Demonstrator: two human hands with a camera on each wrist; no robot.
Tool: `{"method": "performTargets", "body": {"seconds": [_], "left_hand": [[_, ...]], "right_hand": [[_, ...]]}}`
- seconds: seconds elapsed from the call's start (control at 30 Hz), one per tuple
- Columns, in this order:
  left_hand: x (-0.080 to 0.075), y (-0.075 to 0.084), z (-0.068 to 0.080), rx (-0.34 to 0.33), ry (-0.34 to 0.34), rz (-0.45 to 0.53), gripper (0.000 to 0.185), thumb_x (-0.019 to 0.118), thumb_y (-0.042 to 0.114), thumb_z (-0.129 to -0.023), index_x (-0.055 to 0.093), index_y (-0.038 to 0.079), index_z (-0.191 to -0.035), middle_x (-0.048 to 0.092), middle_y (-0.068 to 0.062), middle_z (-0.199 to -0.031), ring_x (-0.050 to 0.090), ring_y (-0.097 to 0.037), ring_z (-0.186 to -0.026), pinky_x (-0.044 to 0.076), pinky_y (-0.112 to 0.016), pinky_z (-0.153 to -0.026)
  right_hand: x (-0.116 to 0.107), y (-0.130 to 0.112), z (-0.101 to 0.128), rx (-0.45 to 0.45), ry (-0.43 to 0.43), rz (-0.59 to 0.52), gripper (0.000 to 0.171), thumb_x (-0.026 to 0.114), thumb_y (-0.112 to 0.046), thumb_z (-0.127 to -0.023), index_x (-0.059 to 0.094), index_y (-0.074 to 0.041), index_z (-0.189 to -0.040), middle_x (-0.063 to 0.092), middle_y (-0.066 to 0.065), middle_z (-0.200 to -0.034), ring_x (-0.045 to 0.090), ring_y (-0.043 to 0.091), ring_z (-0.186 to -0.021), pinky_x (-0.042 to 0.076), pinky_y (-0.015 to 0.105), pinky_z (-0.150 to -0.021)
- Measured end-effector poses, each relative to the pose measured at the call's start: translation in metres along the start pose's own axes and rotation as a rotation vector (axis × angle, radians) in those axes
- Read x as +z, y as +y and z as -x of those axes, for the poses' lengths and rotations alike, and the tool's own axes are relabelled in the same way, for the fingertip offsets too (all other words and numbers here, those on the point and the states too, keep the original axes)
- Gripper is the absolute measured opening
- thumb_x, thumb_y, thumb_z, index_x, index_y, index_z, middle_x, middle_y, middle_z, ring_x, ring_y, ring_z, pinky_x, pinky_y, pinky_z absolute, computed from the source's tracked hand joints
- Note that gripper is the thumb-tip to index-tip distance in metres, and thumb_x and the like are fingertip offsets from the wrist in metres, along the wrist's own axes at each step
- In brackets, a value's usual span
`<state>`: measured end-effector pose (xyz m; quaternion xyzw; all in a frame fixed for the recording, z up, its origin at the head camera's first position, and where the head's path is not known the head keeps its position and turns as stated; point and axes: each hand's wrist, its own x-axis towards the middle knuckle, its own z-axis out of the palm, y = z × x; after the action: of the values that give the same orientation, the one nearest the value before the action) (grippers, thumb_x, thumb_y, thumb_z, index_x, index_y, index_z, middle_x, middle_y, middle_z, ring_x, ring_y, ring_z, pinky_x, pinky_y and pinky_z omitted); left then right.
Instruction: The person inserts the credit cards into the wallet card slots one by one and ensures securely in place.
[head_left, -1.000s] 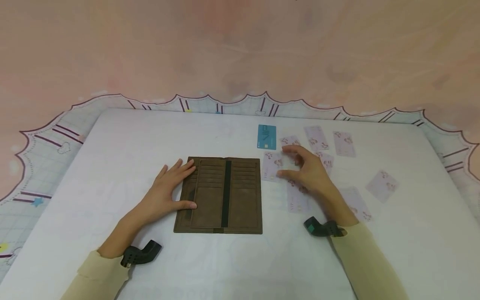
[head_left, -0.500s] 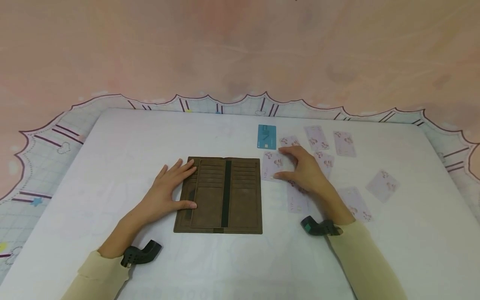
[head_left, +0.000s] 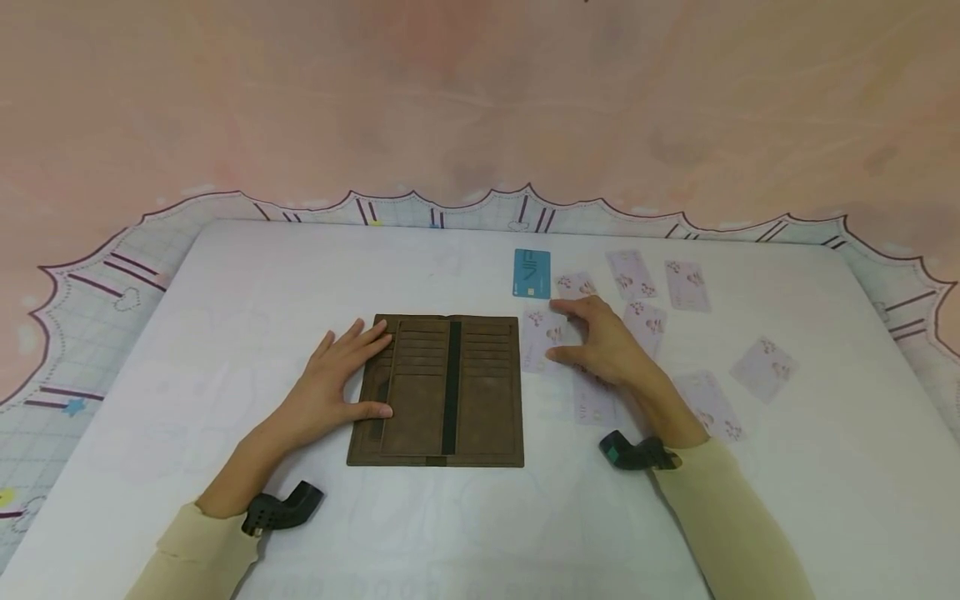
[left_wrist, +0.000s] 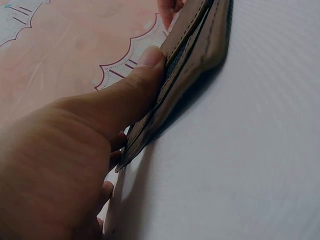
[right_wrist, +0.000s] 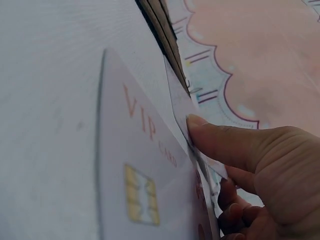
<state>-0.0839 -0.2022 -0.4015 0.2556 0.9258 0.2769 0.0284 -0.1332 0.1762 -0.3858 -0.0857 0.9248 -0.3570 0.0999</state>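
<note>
A brown wallet [head_left: 487, 412] lies spread open on the white table, showing card slots on both sides of a dark central strip. My left hand [head_left: 333, 375] rests spread on its left edge, thumb and fingertips touching the leather. To the right of the wallet, my right hand [head_left: 611, 342] pinches a pale VIP card [head_left: 534, 337] between thumb and fingers at opposite edges; the right wrist view shows the thumb on this card's [right_wrist: 177, 100] edge. Another pale VIP card [right_wrist: 135, 155] with a gold chip lies nearer that camera, partly under the right hand.
A blue VIP card [head_left: 531, 273] lies behind the held card. Several pale pink-patterned cards, such as one upright card [head_left: 687, 286] and one tilted card [head_left: 765, 370], are scattered to the right. A patterned cloth [head_left: 450, 108] extends beyond the white table covering.
My right hand has moved slightly left and its fingers now touch the pale card beside the wallet, which has shifted slightly toward me. My left hand and the wallet have stayed put.
</note>
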Motion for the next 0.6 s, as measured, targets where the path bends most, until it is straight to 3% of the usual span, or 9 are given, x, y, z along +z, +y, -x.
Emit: {"method": "performTargets", "body": {"seconds": [0.27, 0.37, 0.47, 0.6], "left_hand": [[-0.0011, -0.0007, -0.0017, 0.017, 0.009, -0.003, 0.093, 0.082, 0.04, -0.072, 0.039, 0.003, -0.145, 0.026, -0.013, -0.155, 0.01, -0.033, -0.144, 0.0, -0.053, -0.113], [-0.0007, 0.0001, -0.0007, 0.009, 0.001, 0.001, 0.093, 0.082, 0.04, -0.072, 0.039, 0.003, -0.145, 0.026, -0.013, -0.155, 0.01, -0.033, -0.144, -0.001, -0.053, -0.113], [-0.0001, 0.0013, 0.0009, 0.005, 0.002, 0.004, 0.096, 0.083, 0.039, -0.071, 0.036, 0.001, -0.146, 0.026, -0.014, -0.155, 0.011, -0.034, -0.144, 0.0, -0.053, -0.113], [0.0005, 0.0023, 0.0019, 0.012, 0.019, 0.0, 0.1, 0.084, 0.037, -0.07, 0.033, -0.001, -0.147, 0.025, -0.018, -0.154, 0.012, -0.035, -0.143, 0.001, -0.053, -0.113]], "right_hand": [[-0.0009, 0.0011, 0.0025, 0.004, 0.038, -0.042, 0.059, 0.078, -0.02, -0.081, 0.054, -0.013, -0.134, 0.05, 0.009, -0.126, 0.047, 0.026, -0.107, 0.042, 0.042, -0.098], [0.0004, 0.0038, 0.0039, -0.031, 0.072, -0.07, 0.058, 0.078, -0.019, -0.081, 0.055, -0.014, -0.134, 0.055, 0.009, -0.106, 0.05, 0.024, -0.093, 0.046, 0.038, -0.081], [0.0022, 0.0052, 0.0049, -0.073, 0.111, -0.098, 0.055, 0.076, -0.018, -0.083, 0.056, -0.017, -0.135, 0.054, 0.007, -0.086, 0.05, 0.022, -0.077, 0.043, 0.034, -0.063], [0.0027, 0.0056, 0.0053, -0.085, 0.149, -0.153, 0.052, 0.07, -0.017, -0.089, 0.053, -0.022, -0.138, 0.056, 0.005, -0.081, 0.053, 0.019, -0.067, 0.044, 0.028, -0.056]]}}
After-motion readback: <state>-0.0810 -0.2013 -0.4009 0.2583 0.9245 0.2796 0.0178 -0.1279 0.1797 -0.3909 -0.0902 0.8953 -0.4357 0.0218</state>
